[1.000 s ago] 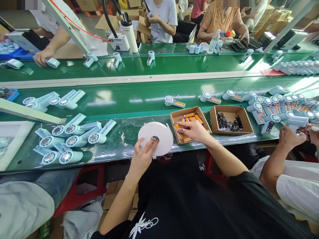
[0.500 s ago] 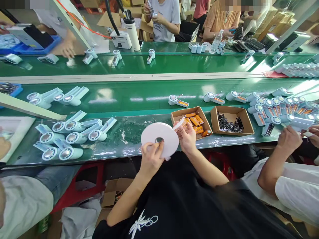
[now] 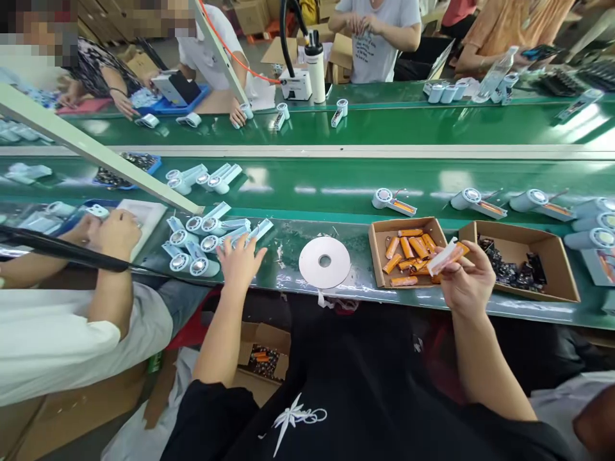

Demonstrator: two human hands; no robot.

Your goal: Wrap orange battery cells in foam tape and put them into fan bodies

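My right hand [image 3: 468, 283] pinches an orange battery [image 3: 460, 250] with a strip of white tape [image 3: 442, 257] on it, held above the gap between two cardboard boxes. On the left, my left hand [image 3: 240, 262] is spread with its fingers at the near-right edge of a group of light-blue handheld fan housings [image 3: 202, 266]; whether the fingertips touch one I cannot tell. Between my hands, a white roll of tape [image 3: 312, 261] lies flat on the bench with a loose end hanging off the front edge.
A cardboard box of orange batteries [image 3: 377, 256] and another of dark circuit boards [image 3: 569, 282] stand at right. Fan housings with batteries [image 3: 384, 198] sit along the green belt [image 3: 307, 173]. A slanted pale post [image 3: 120, 165] and a co-worker's hands [image 3: 115, 234] are at left.
My left hand has let go of the tape roll, now flat on the bench, and moved left to the housings. My right hand has moved right with the taped battery. The view has shifted left.
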